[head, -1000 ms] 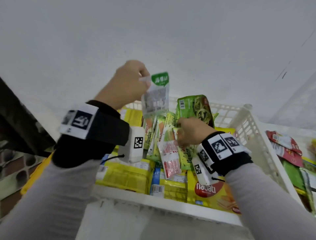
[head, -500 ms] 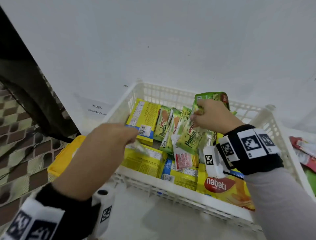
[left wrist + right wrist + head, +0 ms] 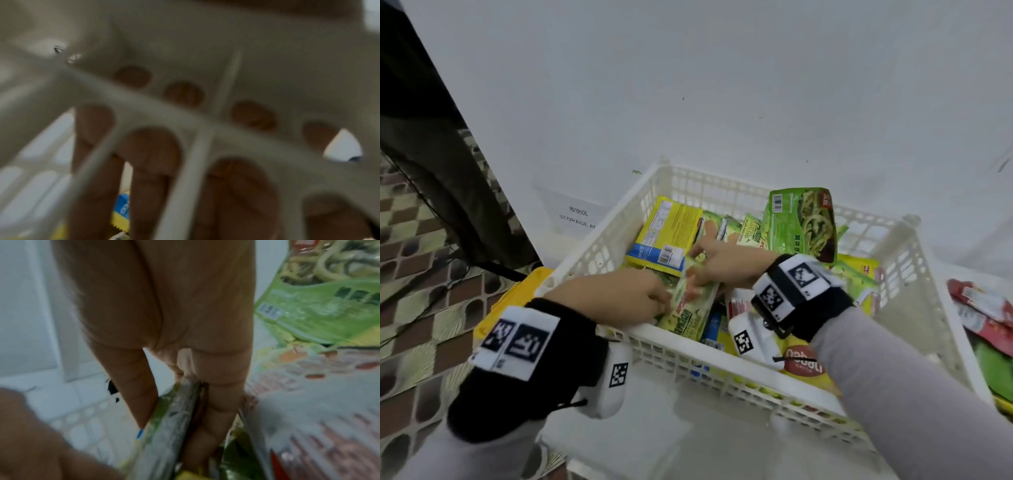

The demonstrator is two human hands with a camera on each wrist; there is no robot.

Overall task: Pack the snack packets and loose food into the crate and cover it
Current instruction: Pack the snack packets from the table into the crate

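i see both hands inside the white crate [image 3: 599,251]. my right hand [image 3: 726,262] pinches a long green packet [image 3: 690,310] between thumb and fingers. the packet leans on the near wall of the crate. my left hand [image 3: 616,296] touches the same packet at its left edge, fingers bent onto it, but i cannot tell if it holds it. the left wrist view is blurry and shows fingers [image 3: 152,162] behind the crate bars. a yellow packet [image 3: 666,233] and a green noodle bag [image 3: 803,222] sit in the crate too. more red packets [image 3: 983,315] lie to the right, outside the crate. a yellow lid [image 3: 513,301] lies beside the crate on the left.
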